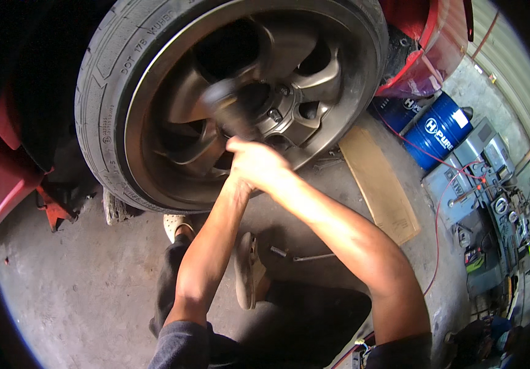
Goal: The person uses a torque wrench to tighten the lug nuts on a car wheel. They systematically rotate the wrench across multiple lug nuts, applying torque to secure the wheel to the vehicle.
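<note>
A grey-bronze wheel rim (191, 101) with a black tyre (114, 123) fills the upper middle, upright before me. In front of its hub hangs a dark, bulky-headed tool (231, 111), smeared by motion, so its exact kind does not show. My right hand (268, 161) closes around the tool's lower end. Against it, my left hand (241, 176) is also wrapped at that end, its fingers mostly hidden. Lug nuts (275, 115) show in the hub, just right of the tool. Whether the tool touches the wheel cannot be told.
Red car body panels (16, 166) flank the wheel, with an orange-red jack stand (54, 206) at left. A long wrench (314, 257) and a socket (278, 251) lie near my shoes. Cardboard (381, 187), a blue drum (438, 132) and grey tool cases (452, 190) are at right.
</note>
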`<state>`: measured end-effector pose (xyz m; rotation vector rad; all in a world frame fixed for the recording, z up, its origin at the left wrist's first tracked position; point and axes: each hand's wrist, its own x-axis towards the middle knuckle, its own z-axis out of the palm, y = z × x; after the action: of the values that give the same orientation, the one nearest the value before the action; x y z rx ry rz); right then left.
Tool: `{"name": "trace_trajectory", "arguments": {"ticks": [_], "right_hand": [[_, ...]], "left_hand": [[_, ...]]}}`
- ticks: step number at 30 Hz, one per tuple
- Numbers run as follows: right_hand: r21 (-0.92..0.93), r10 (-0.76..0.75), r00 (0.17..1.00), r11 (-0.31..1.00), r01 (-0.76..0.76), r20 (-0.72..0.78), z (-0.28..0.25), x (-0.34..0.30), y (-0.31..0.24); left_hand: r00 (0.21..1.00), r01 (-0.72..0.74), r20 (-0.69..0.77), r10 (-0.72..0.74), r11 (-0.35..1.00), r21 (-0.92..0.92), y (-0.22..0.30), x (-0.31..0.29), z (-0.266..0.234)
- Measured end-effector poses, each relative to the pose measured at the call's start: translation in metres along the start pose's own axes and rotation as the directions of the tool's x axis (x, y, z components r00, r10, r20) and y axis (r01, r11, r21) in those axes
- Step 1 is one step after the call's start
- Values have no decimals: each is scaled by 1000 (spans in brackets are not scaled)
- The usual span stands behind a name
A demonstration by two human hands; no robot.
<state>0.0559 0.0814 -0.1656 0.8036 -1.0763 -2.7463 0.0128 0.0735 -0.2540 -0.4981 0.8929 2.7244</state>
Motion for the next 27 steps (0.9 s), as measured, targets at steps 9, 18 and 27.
{"name": "trace_trajectory", "arguments": {"ticks": [9, 18, 27], "right_hand": [[473, 259, 765, -878, -68, 590, 46, -10, -118], [992, 777, 628, 45, -118, 40, 48, -3, -36], [934, 757, 551, -322, -153, 351, 66, -13, -81]], "left_hand": [[913, 280, 358, -193, 937, -209, 1, 8, 3], [879, 164, 455, -143, 986, -8, 10, 2, -8], [920, 246, 350, -175, 954, -170, 5, 20, -1]]}}
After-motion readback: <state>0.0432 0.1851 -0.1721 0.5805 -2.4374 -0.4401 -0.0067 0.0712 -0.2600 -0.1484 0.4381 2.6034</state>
